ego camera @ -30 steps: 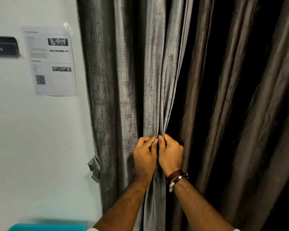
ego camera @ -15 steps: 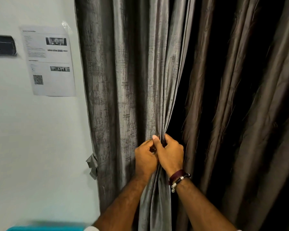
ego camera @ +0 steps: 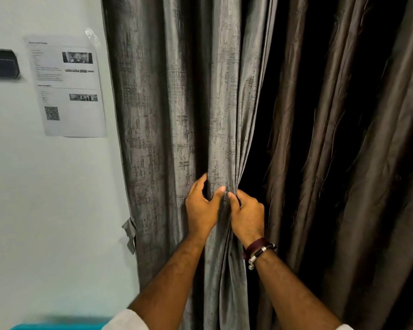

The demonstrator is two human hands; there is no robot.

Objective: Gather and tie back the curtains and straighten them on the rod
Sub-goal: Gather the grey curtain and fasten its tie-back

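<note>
A tall silver-grey textured curtain (ego camera: pixel 177 115) hangs beside a darker brown satin curtain (ego camera: pixel 343 163). At the grey curtain's inner edge, the left hand (ego camera: pixel 202 208) has spread wider than a moment ago, reaching across another fold, while the right hand (ego camera: pixel 247 214) pinches the edge; gathering continues. Left of the curtain, a dark wall plate (ego camera: pixel 0 65) reads "05".

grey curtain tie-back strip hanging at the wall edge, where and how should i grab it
Pinch the loose hanging end of the tie-back strip, coming from the wall side on the left. It dangles flat and free off the outer edge of the grey curtain, clear of the folds. The left hand is nearer, but both hands now grip the gathered fabric; the right hand could likely hold alone.
</note>
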